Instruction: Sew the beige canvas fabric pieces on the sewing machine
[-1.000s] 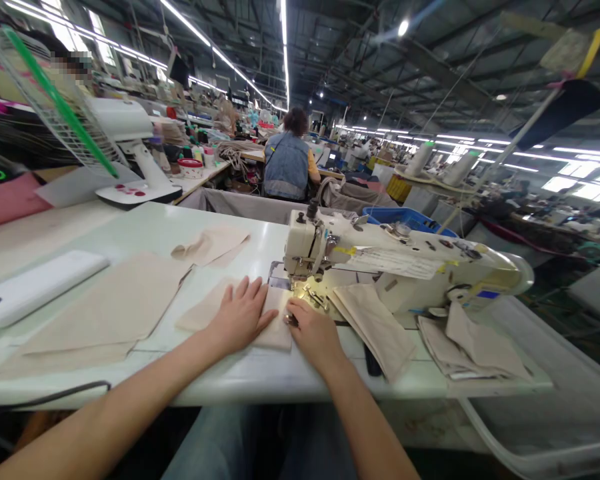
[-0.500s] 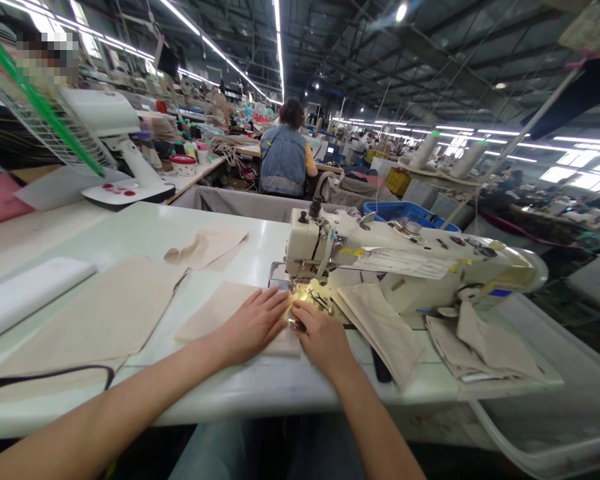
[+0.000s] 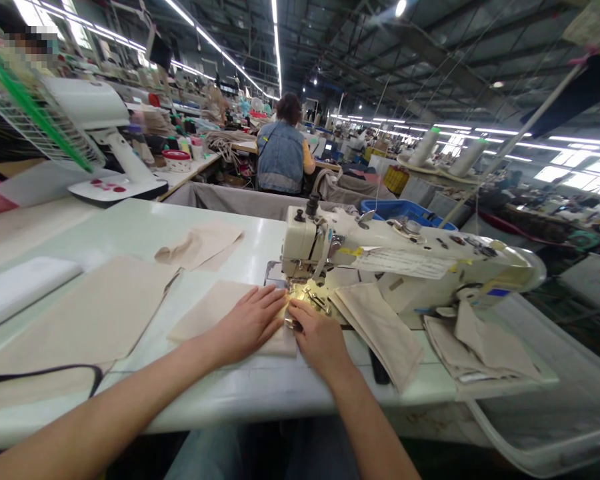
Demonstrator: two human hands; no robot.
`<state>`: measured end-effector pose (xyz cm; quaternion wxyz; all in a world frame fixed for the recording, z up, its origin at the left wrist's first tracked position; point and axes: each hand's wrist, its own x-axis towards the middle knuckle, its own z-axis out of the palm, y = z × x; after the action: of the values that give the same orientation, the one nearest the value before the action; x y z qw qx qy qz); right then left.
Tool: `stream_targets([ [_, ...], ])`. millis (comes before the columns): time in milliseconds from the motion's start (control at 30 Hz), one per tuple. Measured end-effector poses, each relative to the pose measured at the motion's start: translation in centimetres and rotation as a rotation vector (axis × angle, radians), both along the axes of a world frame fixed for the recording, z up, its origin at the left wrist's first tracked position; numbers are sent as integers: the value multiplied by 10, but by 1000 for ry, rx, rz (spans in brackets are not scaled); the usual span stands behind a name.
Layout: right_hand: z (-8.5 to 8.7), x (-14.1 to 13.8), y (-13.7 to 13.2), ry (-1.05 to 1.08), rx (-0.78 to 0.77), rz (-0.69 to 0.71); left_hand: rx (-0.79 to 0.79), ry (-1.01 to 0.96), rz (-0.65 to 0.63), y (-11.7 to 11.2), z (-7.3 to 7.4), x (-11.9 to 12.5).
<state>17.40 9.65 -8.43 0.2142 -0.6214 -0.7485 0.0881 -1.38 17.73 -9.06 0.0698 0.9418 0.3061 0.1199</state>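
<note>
A beige fabric piece (image 3: 207, 310) lies under the lit head of a sewing machine (image 3: 300, 243). My left hand (image 3: 253, 320) rests flat on it, fingers stretched out toward the needle area. Close beside it, my right hand (image 3: 317, 333) has its fingers curled and pinched at the fabric's right edge. A small shiny metal part shows between the hands; what it belongs to is unclear. The needle and the fabric edge are partly hidden by my fingers.
Beige fabric panels (image 3: 80, 310) and a crumpled piece (image 3: 200, 245) lie left. Folded pieces (image 3: 380, 333) and a fabric stack (image 3: 480, 350) lie right. A white fan (image 3: 87, 103) stands back left; a blue basket (image 3: 410, 212) is behind the machine. A person (image 3: 281, 157) sits ahead.
The whole view has shifted slightly, with things sitting a little farther left. Both hands keep nearly the same place on the fabric by the machine head.
</note>
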Motion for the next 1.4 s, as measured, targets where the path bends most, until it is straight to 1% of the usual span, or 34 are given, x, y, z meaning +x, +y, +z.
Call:
stream_targets([
  [400, 0, 0, -1, 3, 3, -7, -8, -23, -31, 3, 1, -1],
  [567, 2, -1, -1, -8, -4, -9, 19, -38, -40, 4, 0, -1],
  [867, 0, 0, 0, -11, -11, -2, 19, -11, -31, 5, 0, -1],
  [1067, 1, 0, 0, -22, -16, -2, 7, -7, -41, 4, 2, -1],
  [1300, 4, -1, 1, -42, -27, -3, 44, -59, -51, 8, -6, -2],
  [1400, 6, -1, 2, -53, -29, -9, 43, -65, -73, 11, -6, -2],
])
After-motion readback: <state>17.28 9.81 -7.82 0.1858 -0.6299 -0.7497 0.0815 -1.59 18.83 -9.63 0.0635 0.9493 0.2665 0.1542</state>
